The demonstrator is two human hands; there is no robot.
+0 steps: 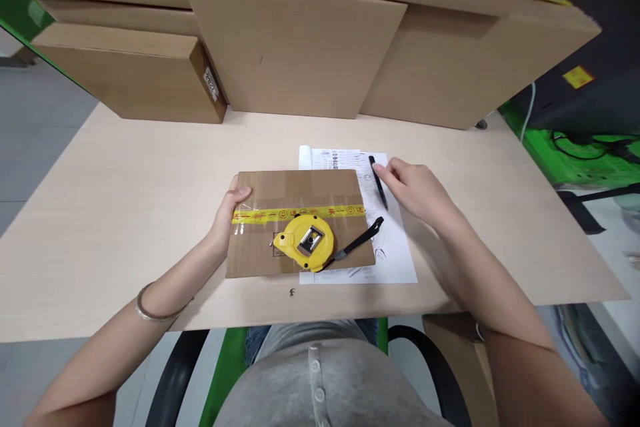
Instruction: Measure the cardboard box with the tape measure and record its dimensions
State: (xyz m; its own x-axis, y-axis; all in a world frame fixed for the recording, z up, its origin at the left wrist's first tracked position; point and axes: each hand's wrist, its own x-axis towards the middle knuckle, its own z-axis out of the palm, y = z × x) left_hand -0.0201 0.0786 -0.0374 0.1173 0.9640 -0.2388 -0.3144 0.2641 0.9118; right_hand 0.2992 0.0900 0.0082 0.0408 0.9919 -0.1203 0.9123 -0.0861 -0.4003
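A small flat cardboard box (280, 190) sealed with yellow printed tape (345, 211) lies on the table in front of me. A yellow tape measure (306, 241) with a black wrist strap (357, 243) rests on top of it. My left hand (227, 213) grips the box's left edge, thumb on the lid. My right hand (417, 190) hovers just right of the box over a printed paper sheet (395, 250), fingertips pinched on a black pen (379, 180) lying on that sheet.
Large cardboard boxes (295, 47) are stacked along the back of the light wooden table (110, 213). A flatter box (130, 73) lies at back left. Green equipment with cables (585, 153) stands to the right. A small dark mark (293, 291) sits near the front edge.
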